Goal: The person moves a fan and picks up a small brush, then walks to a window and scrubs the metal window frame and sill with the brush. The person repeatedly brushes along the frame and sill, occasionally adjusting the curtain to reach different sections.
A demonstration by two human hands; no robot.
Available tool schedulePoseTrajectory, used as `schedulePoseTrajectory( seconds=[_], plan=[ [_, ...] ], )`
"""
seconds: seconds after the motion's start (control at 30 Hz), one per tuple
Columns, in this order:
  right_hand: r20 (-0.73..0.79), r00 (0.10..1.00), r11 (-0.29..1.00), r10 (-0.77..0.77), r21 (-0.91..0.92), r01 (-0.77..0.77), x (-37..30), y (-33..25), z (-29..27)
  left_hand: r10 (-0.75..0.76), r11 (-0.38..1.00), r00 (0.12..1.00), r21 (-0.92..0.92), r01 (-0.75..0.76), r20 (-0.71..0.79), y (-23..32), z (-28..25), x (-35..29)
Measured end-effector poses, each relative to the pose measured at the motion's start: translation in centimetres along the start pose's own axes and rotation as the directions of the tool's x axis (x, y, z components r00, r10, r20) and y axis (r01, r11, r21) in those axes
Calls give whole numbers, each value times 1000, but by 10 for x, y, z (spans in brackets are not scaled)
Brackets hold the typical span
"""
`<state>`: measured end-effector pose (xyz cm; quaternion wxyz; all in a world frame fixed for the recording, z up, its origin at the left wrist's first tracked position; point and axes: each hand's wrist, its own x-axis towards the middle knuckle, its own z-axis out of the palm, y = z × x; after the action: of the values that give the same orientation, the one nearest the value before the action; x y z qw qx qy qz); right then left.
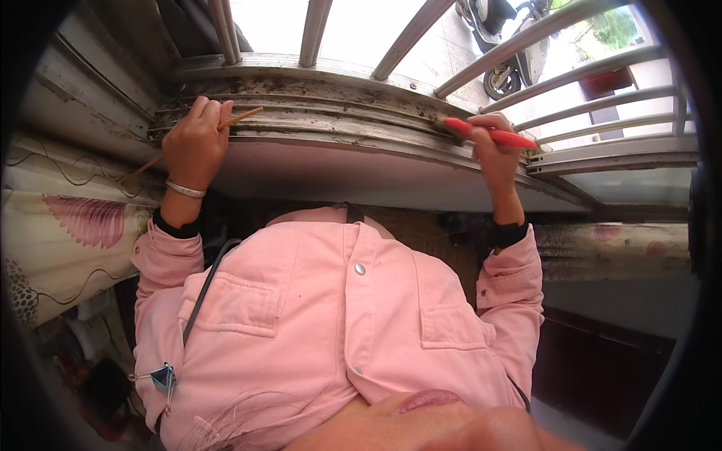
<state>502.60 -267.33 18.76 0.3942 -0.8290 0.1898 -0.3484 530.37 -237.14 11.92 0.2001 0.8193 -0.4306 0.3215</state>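
Pink jacket (316, 301) cloth spreads widest below the lens, with both forearms reaching up from it to a metal window track (331, 124) that crosses the view in front of the person. The right hand (496, 150) has its fingers wrapped snugly about a red tool (517, 140), whose tip points leftward at the grooves; whether it touches them is too small to tell. The left hand (197, 139) is closed in a fist around a slim wooden stick (244, 116), which slants through it from near the curtain up to the edge of the track. Judging by this, the step in hand is working the red tool along the channels, and the next move calls for a low, steady tip angle and light pressure inside the groove, with the stick kept out of the way. As for the surface, the track is ridged and pale, streaked and speckled with dark grime, above a smooth pale panel (338, 169). Metal bars (314, 34) rise beyond it, and a scooter (519, 45) stands outside in bright light. Indoors, a cream curtain (83, 225) with purple leaf shapes hangs at the left, and a dark reddish-brown panel (602, 368) sits in shadow at the lower right.
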Motion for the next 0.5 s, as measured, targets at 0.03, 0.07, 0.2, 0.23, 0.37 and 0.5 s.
schedulePoseTrajectory(
  seconds=[0.03, 0.07, 0.2, 0.23, 0.37, 0.5],
  plan=[
    [38, 989, 986, -140, -87, 143, 3, 3, 10, -7, 1000, 1000, 3, 7, -22, -1, 0, 1],
    [84, 962, 944, -260, -186, 271, 6, 3, 25, 4, 1000, 1000, -7, -4, -12, -2, 0, 1],
    [143, 979, 988, -147, -16, 150, 13, -35, 89, 1, 1000, 1000, -9, -1, -22, -3, -2, 0],
    [181, 978, 986, -104, 144, 78, 14, -46, 108, -2, 1000, 1000, -4, 1, -19, -2, -2, -1],
    [201, 973, 873, -112, 487, 0, 26, -68, 117, -12, 1000, 1000, -22, 12, -12, 4, 0, -5],
    [79, 987, 963, -141, 241, 118, 25, -49, 29, -11, 999, 1000, -36, 11, -18, 7, 4, -3]
  ],
)
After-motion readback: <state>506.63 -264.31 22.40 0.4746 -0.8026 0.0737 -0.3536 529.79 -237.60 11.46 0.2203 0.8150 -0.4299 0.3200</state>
